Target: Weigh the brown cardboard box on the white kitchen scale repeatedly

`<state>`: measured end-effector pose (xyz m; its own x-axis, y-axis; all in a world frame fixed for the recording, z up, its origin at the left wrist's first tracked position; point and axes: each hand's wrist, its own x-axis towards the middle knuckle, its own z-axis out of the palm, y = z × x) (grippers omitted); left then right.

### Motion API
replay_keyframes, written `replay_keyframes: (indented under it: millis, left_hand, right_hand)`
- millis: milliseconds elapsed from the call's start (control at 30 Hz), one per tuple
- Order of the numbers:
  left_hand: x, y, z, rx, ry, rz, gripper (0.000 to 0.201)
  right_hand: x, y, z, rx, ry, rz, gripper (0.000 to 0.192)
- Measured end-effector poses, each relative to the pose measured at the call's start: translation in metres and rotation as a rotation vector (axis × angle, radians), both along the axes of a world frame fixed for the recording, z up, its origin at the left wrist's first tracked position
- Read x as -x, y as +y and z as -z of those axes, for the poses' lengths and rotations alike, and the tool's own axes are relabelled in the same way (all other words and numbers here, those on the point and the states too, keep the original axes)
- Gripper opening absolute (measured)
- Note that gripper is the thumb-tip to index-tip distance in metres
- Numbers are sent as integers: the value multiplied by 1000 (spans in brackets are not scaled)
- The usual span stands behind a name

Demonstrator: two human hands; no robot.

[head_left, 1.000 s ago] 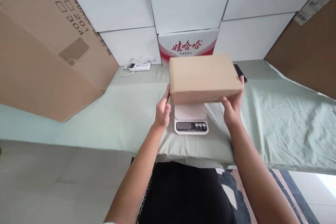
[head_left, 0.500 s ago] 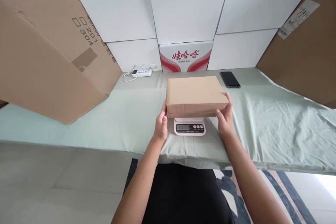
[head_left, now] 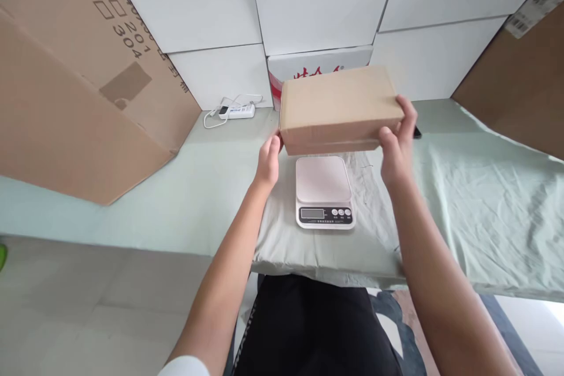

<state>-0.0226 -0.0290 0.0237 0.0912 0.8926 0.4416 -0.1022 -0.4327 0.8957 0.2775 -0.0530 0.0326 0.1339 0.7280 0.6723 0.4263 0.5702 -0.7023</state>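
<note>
Between my two hands a closed brown cardboard box is held up in the air, its right side slightly higher than its left. My left hand grips its left end, with the fingers partly hidden behind the box. At the right end, my right hand has its thumb on the front face and its fingers around the side. Below and in front of the box, a white kitchen scale rests on the cloth with its bare platform showing. The scale's display looks blank.
A pale green cloth covers the table. At the back lies a white power strip with a cable; a phone is mostly hidden behind my right hand. White boxes line the back, and large cardboard panels stand on both sides.
Both hands have raised the cardboard box off the scale and moved it up and back, uncovering the platform. The view has tilted down, and the box now partly covers the red-lettered carton.
</note>
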Motion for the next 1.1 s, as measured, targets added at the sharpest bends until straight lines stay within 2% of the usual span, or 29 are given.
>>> replay_keyframes:
  millis: [100, 167, 267, 367, 433, 633, 733, 967, 1100]
  left_hand:
    - [-2, 39, 13, 61, 15, -69, 93]
    - [-3, 52, 27, 101, 20, -107, 96]
    - [-6, 56, 41, 111, 34, -76, 96]
    - [-11, 56, 46, 117, 45, -30, 97]
    - [-14, 57, 48, 128, 55, -15, 100]
    - [-19, 65, 56, 150, 28, 33, 99]
    - [-20, 67, 57, 133, 26, 42, 98]
    - [-22, 70, 57, 101, 40, 62, 99]
    - [-23, 70, 59, 118, 66, 55, 98]
  right_hand:
    - [9, 33, 21, 52, 51, 33, 94]
    - [13, 43, 36, 90, 42, 34, 99]
    - [11, 51, 50, 107, 34, 44, 102]
    - [2, 60, 57, 130, 60, 67, 106]
    - [-4, 67, 62, 133, 92, 75, 102]
    - [-17, 87, 84, 137, 188, 54, 72]
    - [-16, 91, 87, 111, 195, 43, 70]
    - [-10, 83, 74, 106, 240, 44, 62]
    - [-13, 88, 83, 130, 266, 27, 55]
